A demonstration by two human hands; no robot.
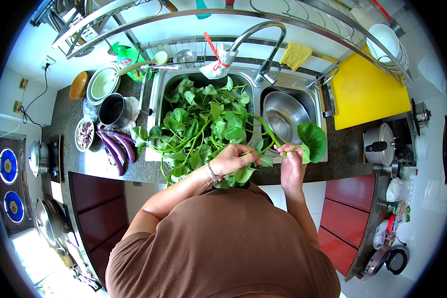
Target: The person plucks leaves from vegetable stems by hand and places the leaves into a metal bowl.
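Observation:
Leafy green stems (191,124) fill the left sink basin and spill over its front edge. My left hand (233,159), with a bracelet at the wrist, is closed in a pinch on a green stem at the front of the pile. To its right, my right hand (292,161) pinches a stem with a large green leaf (312,141) hanging beyond the fingers. The stems between my hands reach back to the pile. In the right basin, behind my right hand, a metal bowl (285,116) lies tilted.
A faucet (268,72) arches over the sink. Purple eggplants (118,149), a dark pot (113,110) and stacked bowls (103,84) stand at the left. A yellow board (367,92) and a lidded pot (380,144) are at the right. Racks (193,17) hang overhead.

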